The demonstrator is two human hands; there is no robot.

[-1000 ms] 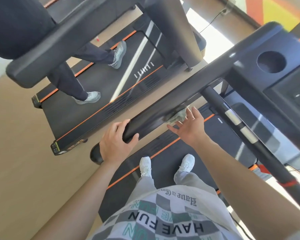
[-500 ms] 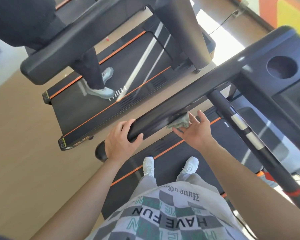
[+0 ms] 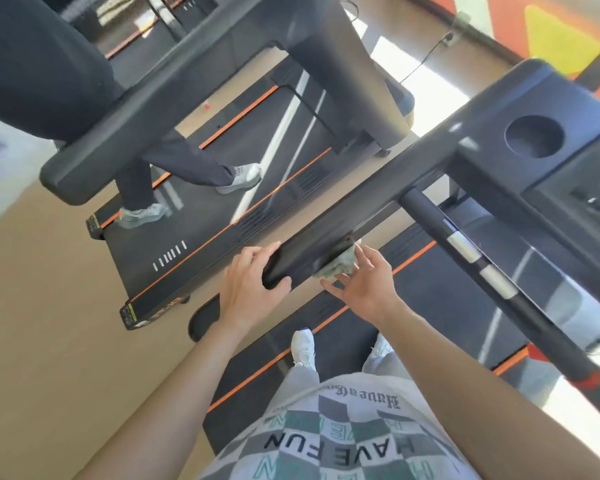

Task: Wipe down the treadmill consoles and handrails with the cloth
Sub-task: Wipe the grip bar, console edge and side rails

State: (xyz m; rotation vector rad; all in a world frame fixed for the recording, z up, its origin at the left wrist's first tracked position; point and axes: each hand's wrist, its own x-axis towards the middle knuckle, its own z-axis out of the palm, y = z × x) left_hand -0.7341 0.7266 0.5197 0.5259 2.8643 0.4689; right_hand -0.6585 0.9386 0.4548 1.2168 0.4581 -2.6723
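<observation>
A black handrail (image 3: 347, 216) runs from the console (image 3: 551, 109) at the upper right down to its rounded end at the lower left. My left hand (image 3: 248, 285) is wrapped around the rail near that end. My right hand (image 3: 368, 282) presses a crumpled grey-green cloth (image 3: 338, 266) against the underside and side of the same rail, just right of the left hand, fingers spread. The console has a round cup hole (image 3: 534, 136) and a dark button panel at the right edge.
A second black bar with silver grip bands (image 3: 478, 258) slants down to the right. A neighbouring treadmill (image 3: 194, 244) lies to the left, with another person walking on its belt (image 3: 191, 181). My feet stand on my treadmill's belt (image 3: 326, 337). Wooden floor lies at the left.
Both hands stay on the handrail; my right hand with the cloth has slid slightly along it. The other person's feet have stepped on the neighbouring belt. The camera has tilted a little.
</observation>
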